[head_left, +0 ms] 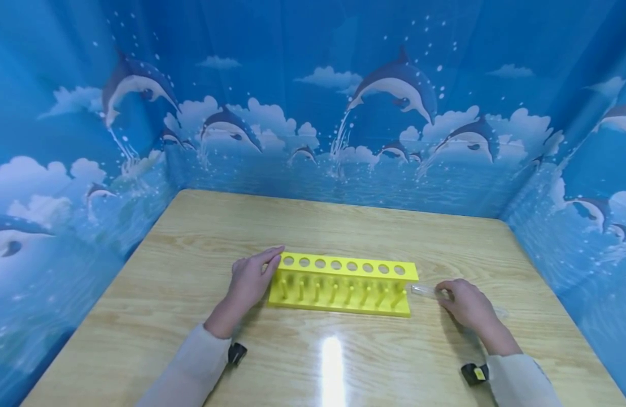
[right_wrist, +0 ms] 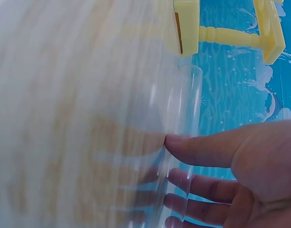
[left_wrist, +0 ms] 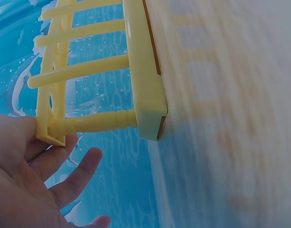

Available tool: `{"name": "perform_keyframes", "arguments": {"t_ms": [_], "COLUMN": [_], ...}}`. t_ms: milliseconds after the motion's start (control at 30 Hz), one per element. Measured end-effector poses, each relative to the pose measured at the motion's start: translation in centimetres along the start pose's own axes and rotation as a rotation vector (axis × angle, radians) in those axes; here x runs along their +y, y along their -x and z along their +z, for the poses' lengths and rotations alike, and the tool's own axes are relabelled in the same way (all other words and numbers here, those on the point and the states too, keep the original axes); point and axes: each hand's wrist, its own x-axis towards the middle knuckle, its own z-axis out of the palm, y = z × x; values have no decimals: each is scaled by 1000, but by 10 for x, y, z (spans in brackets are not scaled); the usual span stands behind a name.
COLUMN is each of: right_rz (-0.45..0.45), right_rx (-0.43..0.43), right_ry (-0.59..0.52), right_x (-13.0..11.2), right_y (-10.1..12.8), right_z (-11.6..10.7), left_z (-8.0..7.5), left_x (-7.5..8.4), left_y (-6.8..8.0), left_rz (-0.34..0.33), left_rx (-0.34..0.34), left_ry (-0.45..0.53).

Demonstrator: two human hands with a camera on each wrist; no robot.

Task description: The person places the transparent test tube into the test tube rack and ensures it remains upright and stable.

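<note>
A yellow test tube rack (head_left: 338, 310) stands upright on the table, with a row of round holes along its top plate and pegs below. My left hand (head_left: 252, 277) grips the left end of that top plate between thumb and forefinger, its other fingers spread free in the left wrist view. Just off the rack's right end, a clear glass test tube (right_wrist: 195, 90) lies along the tabletop, its near end pointing at the rack. My right hand (head_left: 465, 303) holds the tube around its middle, thumb (right_wrist: 202, 149) on one side and fingers on the other, partly hiding it.
The wood-grain table (head_left: 231, 226) carries a bright light reflection in front of the rack. A blue curtain (head_left: 292, 113) printed with dolphins hangs along the back and both sides. Black wrist devices (head_left: 237, 353) sit at both sleeves.
</note>
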Motion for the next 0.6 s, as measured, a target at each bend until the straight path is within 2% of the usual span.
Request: {"name": "perform_keyframes", "arguments": {"t_ms": [600], "right_rz": [-18], "right_rx": [24], "right_ry": [28], "right_x": [1], "right_y": [0], "right_z": [0], "left_z": [0], "left_x": [0], "left_y": [0], "left_rz": [-8], "left_rx": [-14], "left_ry": [3]}}
